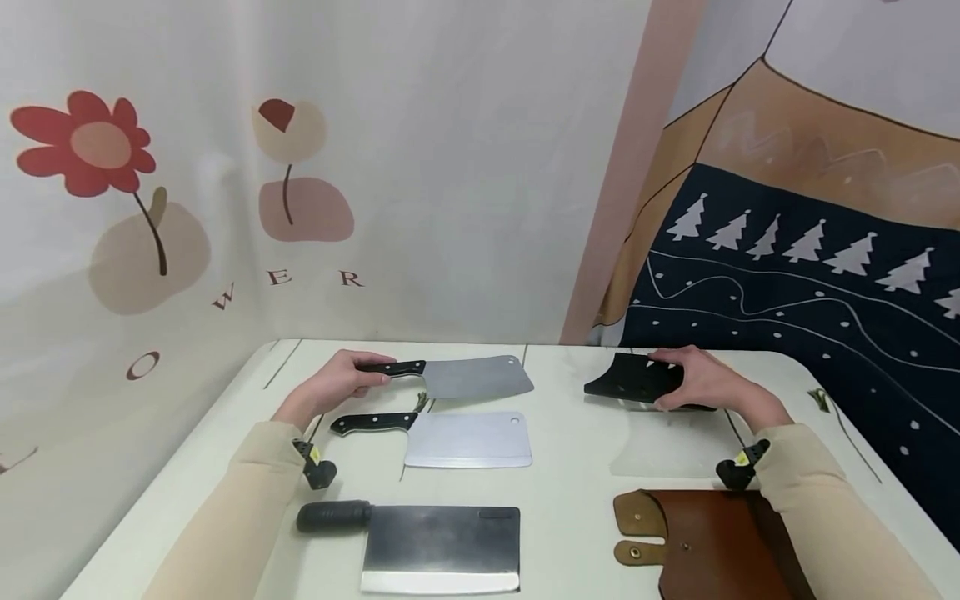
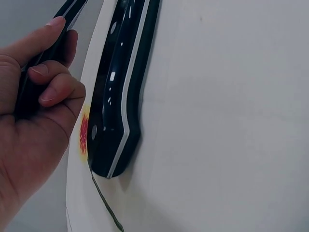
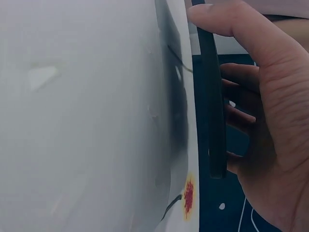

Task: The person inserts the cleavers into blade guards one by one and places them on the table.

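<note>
At the back left of the table, my left hand (image 1: pixel 333 385) grips the black riveted handle of a cleaver (image 1: pixel 477 377), its grey blade pointing right. Just in front lies a second cleaver (image 1: pixel 468 442) with a similar black handle (image 2: pixel 113 92), seen close beside the hand in the left wrist view. My right hand (image 1: pixel 703 385) holds a black blade cover (image 1: pixel 632 380) by its edge, thumb on the near side. The right wrist view shows this cover (image 3: pixel 212 106) edge-on, tilted up from the table. Below it a translucent sheet-like cover (image 1: pixel 660 448) lies flat.
A broad cleaver (image 1: pixel 442 542) with a dark round handle lies at the front. Front right is a brown leather sheath (image 1: pixel 716 542) with snap straps, partly under my right forearm. A printed curtain (image 1: pixel 465 183) hangs behind the white table (image 1: pixel 570 500).
</note>
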Available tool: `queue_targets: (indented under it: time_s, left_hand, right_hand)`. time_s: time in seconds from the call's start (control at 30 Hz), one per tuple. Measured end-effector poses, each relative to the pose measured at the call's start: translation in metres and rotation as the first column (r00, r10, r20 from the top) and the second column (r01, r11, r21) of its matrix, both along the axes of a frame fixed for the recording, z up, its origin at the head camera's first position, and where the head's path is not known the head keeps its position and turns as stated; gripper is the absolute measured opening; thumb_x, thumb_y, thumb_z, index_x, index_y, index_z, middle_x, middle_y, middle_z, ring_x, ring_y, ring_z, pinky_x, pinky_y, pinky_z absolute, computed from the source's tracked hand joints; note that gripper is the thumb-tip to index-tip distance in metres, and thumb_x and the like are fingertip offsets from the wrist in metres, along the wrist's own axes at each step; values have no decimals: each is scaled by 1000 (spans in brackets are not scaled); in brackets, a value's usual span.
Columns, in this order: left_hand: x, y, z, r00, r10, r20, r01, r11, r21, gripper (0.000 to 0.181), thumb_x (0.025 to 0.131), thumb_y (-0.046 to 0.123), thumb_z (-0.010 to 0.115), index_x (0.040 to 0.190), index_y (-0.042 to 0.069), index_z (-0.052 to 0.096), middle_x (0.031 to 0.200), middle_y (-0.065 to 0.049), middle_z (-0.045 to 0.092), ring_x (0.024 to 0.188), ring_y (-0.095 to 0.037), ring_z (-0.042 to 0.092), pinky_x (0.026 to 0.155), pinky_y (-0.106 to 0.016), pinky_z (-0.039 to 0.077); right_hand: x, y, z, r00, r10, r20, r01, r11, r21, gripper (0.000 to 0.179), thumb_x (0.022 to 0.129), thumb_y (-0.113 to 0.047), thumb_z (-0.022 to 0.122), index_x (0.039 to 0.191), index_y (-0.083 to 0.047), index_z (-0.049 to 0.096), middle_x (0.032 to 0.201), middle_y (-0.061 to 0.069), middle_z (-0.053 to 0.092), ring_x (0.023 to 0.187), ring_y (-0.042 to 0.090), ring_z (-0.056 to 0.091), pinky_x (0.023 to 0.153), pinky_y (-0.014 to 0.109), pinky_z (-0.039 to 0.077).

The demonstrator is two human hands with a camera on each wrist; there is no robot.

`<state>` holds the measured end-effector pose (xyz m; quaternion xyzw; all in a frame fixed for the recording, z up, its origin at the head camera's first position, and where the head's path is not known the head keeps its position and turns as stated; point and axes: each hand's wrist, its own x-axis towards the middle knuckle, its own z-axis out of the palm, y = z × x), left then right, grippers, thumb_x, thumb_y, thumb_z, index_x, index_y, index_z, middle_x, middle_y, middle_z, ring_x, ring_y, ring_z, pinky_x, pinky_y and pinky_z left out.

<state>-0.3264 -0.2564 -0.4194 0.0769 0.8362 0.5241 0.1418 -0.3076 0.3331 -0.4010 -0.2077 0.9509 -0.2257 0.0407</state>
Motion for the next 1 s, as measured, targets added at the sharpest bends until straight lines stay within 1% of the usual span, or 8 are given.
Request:
queue_targets:
  time_s: [0.1,0.23,0.37,0.47,0.57,0.63,0.77,1.0]
  left_hand:
    - [2,0,2,1000,11,9,-11,1000,1,51,96,11,72,142,-4,57,97,-8,57,59,-14,37,58,-28,36]
    - [6,3,6,1000,16,9,-16,1000,15,52,96,13,72,143,-4,56,93,-5,54,59,-14,35,59,-30,35]
    - [8,8,10,1000,14,-15,-13,999,39,50,96,11,72,141,-5,57,77,1,47,57,-13,34,59,-31,33]
    - [10,15,14,999,1,-42,2,997,73,50,96,10,71,141,-6,57,65,4,36,55,-12,32,59,-30,32]
    - [11,23,17,998,-14,-66,21,995,98,49,97,9,70,141,-7,56,64,5,33,56,-12,31,61,-31,32]
    - [12,28,19,997,-20,-81,27,996,89,49,97,10,70,142,-6,56,65,4,34,56,-13,32,63,-33,33]
    - [15,38,24,996,-7,-92,14,996,83,48,97,10,70,141,-4,58,66,3,34,57,-14,33,67,-34,34]
    - [15,49,24,997,14,-70,-4,991,136,47,97,10,70,141,-4,59,65,3,35,57,-14,33,66,-34,32]
  right_hand:
    - [3,2,3,1000,6,-16,-6,1000,9,89,71,-33,90,141,9,54,144,33,49,128,48,48,102,63,42]
    - [8,-3,6,1000,-11,-5,11,1000,10,90,71,-33,90,143,6,54,146,31,48,127,46,47,100,63,43]
    - [12,-15,9,1000,-12,10,13,1000,-12,90,71,-36,90,146,1,54,148,28,48,127,45,45,100,63,44]
    - [14,-25,10,1000,8,8,-8,1000,-24,89,72,-37,89,146,-1,55,148,27,48,127,43,45,100,63,44]
    - [14,-31,10,1000,21,1,-21,999,-32,87,73,-36,89,146,-3,55,148,26,49,126,42,46,100,64,44]
    - [15,-34,10,1000,24,-2,-24,999,-37,86,73,-35,88,147,-4,55,148,25,49,126,41,46,100,64,44]
    - [19,-39,10,999,32,-13,-32,998,-57,85,73,-33,88,146,-3,56,149,25,49,129,43,45,101,65,43]
    - [24,-43,11,998,45,-38,-47,996,-75,85,74,-33,88,147,-3,55,150,26,47,132,47,42,102,67,41]
